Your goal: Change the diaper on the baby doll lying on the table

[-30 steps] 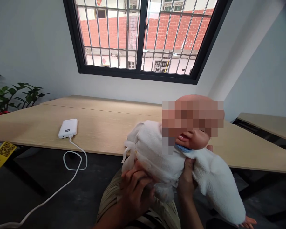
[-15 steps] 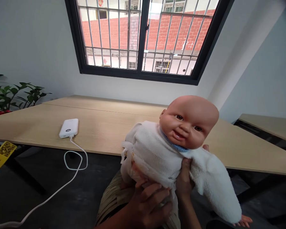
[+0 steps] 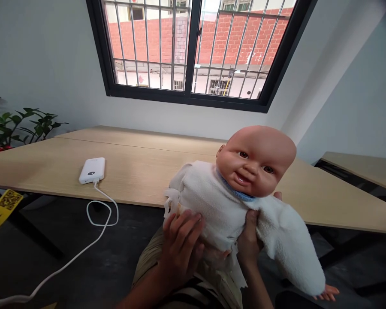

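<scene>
A baby doll [image 3: 225, 201] in a white fleecy top with a blue collar is propped upright above my lap, its bald head tipped to one side. Its right-side sleeve hangs down with a small plastic hand poking out. My right hand [image 3: 249, 240] grips the doll under that arm, thumb in front and a fingertip showing behind the shoulder. My left hand [image 3: 182, 240] rests on the doll's lower front, fingers extended against the fabric. White ties [image 3: 172, 199] dangle at the doll's side. Below, the hem is ragged and the doll's lower part is partly covered.
Beyond the doll stands a light wooden table [image 3: 141, 171]. On it lies a white power bank [image 3: 92, 170], whose white cable [image 3: 83, 246] loops off the front edge. A potted plant [image 3: 22, 126] is at the left, near a yellow tag [image 3: 4, 210]. A second table [image 3: 363, 169] stands right.
My left hand has moved up and left, from the doll's lower middle to its side, and its fingers have straightened. My right hand keeps its hold; the doll has barely moved.
</scene>
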Motion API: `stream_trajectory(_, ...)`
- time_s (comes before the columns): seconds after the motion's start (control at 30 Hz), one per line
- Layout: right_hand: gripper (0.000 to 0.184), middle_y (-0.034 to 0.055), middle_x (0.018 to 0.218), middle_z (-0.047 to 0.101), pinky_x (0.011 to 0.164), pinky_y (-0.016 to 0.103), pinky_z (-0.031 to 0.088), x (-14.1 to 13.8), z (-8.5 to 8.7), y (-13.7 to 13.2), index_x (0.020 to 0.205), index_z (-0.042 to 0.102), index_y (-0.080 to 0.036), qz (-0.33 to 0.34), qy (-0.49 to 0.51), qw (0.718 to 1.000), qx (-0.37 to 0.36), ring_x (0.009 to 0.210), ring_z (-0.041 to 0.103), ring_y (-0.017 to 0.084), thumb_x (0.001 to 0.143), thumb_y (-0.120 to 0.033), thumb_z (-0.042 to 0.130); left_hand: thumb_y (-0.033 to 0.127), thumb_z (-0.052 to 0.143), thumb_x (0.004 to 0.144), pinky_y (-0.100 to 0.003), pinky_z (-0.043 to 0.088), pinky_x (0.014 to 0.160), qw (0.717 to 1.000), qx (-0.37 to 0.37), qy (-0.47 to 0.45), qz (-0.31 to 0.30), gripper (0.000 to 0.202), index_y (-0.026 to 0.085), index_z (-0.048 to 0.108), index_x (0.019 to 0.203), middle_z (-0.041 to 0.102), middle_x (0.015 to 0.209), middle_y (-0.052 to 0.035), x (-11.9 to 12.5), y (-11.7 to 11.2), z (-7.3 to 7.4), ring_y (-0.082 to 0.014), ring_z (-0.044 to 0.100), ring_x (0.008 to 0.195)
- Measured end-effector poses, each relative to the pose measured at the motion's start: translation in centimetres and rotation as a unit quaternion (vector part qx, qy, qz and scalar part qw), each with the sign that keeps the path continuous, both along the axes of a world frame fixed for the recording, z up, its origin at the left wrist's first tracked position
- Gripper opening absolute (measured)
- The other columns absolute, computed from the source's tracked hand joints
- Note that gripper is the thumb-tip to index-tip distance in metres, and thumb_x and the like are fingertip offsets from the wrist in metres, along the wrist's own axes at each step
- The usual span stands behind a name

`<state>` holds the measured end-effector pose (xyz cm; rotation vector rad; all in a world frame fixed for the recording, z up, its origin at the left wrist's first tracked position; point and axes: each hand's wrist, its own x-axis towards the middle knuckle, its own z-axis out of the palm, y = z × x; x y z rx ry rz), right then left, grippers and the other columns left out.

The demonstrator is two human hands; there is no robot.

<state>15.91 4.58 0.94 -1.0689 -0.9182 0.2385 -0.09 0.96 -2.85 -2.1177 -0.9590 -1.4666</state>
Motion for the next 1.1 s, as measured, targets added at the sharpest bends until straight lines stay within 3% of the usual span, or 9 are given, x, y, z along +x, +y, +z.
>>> stream_trajectory(0.1,0.065,0.004,0.138,0.053,0.121,0.044,0.009,-0.1,0.1,-0.1,0.146,0.04,-0.021,0.004,0.007,1.0,0.001,0.144,0.024,0.022,0.091,-0.051,0.051,0.003,0.047,0.09,-0.043,0.032,0.107,0.999,0.006,-0.034,0.012,0.036,0.014,0.06,0.121,0.067,0.108,-0.01,0.0,0.4,0.6,-0.0235,0.051,0.119)
stream_trajectory(0.4,0.065,0.0044,0.137,0.054,0.121,0.046,0.009,0.0,-0.1,0.1,0.145,0.042,-0.021,0.023,0.021,0.999,-0.008,0.142,0.027,0.023,0.089,-0.054,0.052,0.009,0.054,0.09,-0.041,0.04,0.095,0.996,-0.014,-0.093,-0.002,0.019,0.021,0.065,0.098,0.063,0.092,-0.0053,0.2,0.6,2.3,-0.0214,0.054,0.103)
stream_trajectory(0.67,0.066,0.0033,0.138,0.054,0.121,0.046,0.012,-0.1,0.3,0.0,0.145,0.042,-0.022,0.0,0.015,1.0,0.0,0.145,0.022,0.022,0.088,-0.054,0.053,0.007,0.057,0.089,-0.041,0.038,0.096,0.995,0.004,-0.1,-0.005,0.015,0.02,0.058,0.081,0.061,0.091,-0.0022,0.1,0.9,2.2,-0.0196,0.054,0.102)
stream_trajectory(0.93,0.068,0.0035,0.139,0.053,0.121,0.044,0.015,-0.2,0.4,-0.1,0.146,0.04,-0.022,0.002,0.019,1.0,0.0,0.143,0.026,0.022,0.088,-0.055,0.053,0.009,0.06,0.088,-0.04,0.037,0.096,0.996,-0.001,-0.094,-0.012,0.014,0.021,0.064,0.095,0.068,0.084,-0.0003,-0.1,0.9,2.3,-0.0182,0.06,0.094)
stream_trajectory(1.1,0.066,0.0036,0.14,0.053,0.121,0.047,0.014,0.0,0.0,-0.2,0.146,0.04,-0.023,0.02,0.02,0.999,-0.014,0.143,0.027,0.022,0.089,-0.056,0.051,0.008,0.06,0.087,-0.039,0.039,0.096,0.997,0.013,-0.079,0.013,0.017,0.023,0.067,0.091,0.068,0.094,-0.0028,0.1,0.7,2.6,-0.0197,0.059,0.103)
